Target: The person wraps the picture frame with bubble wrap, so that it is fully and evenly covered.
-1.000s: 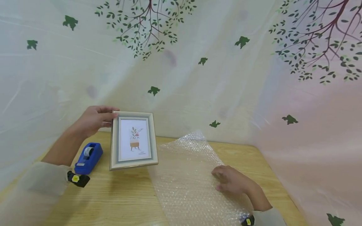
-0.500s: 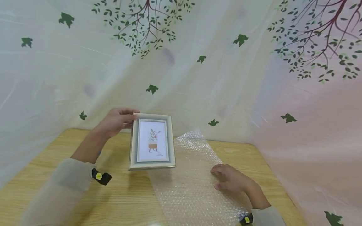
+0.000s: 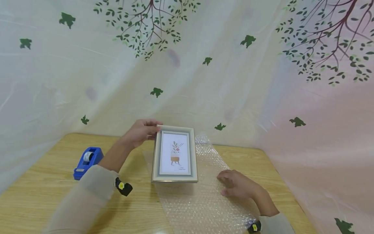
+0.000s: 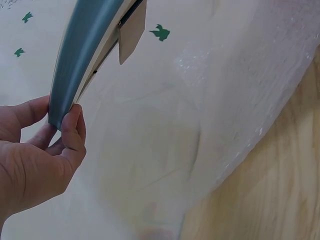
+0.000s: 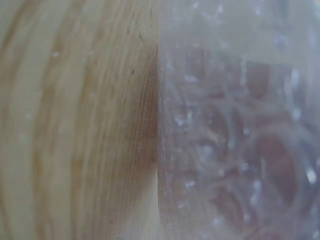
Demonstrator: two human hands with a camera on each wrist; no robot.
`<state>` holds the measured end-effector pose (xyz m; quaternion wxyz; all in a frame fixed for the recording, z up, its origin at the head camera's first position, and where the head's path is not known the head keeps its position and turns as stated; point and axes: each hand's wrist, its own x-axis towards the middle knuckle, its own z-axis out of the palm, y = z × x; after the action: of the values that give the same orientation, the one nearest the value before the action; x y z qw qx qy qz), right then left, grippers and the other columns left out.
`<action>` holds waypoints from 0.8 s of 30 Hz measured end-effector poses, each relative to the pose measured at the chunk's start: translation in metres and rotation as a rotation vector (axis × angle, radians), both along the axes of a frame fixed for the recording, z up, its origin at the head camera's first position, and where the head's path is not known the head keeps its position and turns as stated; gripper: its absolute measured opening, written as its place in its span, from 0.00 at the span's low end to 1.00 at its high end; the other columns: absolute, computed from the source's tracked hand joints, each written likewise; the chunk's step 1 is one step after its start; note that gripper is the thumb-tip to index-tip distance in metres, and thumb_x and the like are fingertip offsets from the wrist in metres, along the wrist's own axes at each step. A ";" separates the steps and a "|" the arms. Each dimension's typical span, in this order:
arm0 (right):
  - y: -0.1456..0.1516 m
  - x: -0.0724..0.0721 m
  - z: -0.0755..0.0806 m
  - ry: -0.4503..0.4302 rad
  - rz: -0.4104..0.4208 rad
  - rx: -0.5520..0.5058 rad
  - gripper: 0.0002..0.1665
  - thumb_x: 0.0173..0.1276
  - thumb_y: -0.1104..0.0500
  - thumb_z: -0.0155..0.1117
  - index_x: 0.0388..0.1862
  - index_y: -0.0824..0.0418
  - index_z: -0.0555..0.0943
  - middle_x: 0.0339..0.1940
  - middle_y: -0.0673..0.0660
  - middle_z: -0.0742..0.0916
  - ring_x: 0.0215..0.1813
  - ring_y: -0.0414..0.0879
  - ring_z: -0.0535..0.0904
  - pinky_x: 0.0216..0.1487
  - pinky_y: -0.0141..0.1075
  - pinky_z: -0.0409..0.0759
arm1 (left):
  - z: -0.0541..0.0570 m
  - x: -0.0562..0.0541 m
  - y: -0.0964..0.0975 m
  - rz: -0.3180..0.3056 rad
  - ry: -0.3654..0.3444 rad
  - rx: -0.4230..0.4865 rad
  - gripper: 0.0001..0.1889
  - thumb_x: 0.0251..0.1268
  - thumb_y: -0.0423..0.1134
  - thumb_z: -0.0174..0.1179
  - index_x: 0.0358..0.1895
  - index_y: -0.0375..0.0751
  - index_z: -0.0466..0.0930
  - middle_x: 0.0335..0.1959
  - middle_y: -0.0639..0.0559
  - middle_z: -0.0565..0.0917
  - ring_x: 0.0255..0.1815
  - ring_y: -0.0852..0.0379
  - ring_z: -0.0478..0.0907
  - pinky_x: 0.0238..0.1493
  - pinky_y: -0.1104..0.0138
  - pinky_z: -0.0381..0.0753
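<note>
My left hand (image 3: 141,133) pinches the upper left corner of a picture frame (image 3: 193,156), pale cream and blue-grey, with a potted-plant print. The frame is tilted up, its picture facing me, above a sheet of bubble wrap (image 3: 187,208). In the left wrist view, thumb and fingers grip the edge of the picture frame (image 4: 85,55), and a flap sticks out from its back. My right hand (image 3: 241,185) rests at the right edge of the bubble wrap, fingers loosely bent, thumb apart. Bubble wrap (image 5: 240,140) fills half the right wrist view, and that hand is hidden there.
A blue tape dispenser (image 3: 89,162) with a roll of tape stands on the wooden table (image 3: 38,195), left of my left forearm. Behind the table hangs a pale curtain (image 3: 187,81) printed with branches and green birds.
My left hand has carried the picture frame rightwards, from beside the bubble wrap to over it. The tape dispenser, hidden by the forearm half a second ago, shows again. My right hand stays put.
</note>
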<state>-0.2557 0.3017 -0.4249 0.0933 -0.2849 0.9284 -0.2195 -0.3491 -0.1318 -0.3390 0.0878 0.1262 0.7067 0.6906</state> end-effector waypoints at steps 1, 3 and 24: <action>0.000 0.000 0.000 0.000 0.003 -0.001 0.33 0.67 0.50 0.74 0.66 0.64 0.78 0.68 0.63 0.80 0.70 0.65 0.71 0.68 0.62 0.68 | -0.002 0.000 0.004 -0.007 -0.004 0.005 0.20 0.76 0.32 0.59 0.65 0.26 0.74 0.48 0.43 0.86 0.42 0.55 0.85 0.45 0.63 0.86; 0.000 -0.001 0.000 0.000 0.013 -0.006 0.32 0.67 0.51 0.74 0.65 0.64 0.78 0.67 0.62 0.80 0.70 0.65 0.72 0.68 0.61 0.69 | -0.006 0.000 0.011 -0.021 -0.009 0.013 0.19 0.76 0.32 0.58 0.64 0.26 0.74 0.48 0.43 0.86 0.41 0.55 0.85 0.45 0.63 0.86; 0.001 -0.003 -0.004 0.061 -0.025 -0.020 0.31 0.62 0.51 0.78 0.60 0.62 0.81 0.59 0.56 0.84 0.64 0.60 0.77 0.66 0.59 0.73 | -0.052 -0.008 0.068 -0.133 -0.080 0.102 0.15 0.73 0.27 0.57 0.58 0.21 0.76 0.39 0.46 0.88 0.35 0.56 0.85 0.38 0.65 0.86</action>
<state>-0.2592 0.3026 -0.4285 0.0593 -0.2805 0.9322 -0.2209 -0.3572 -0.0634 -0.3911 0.1552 0.1497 0.6566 0.7228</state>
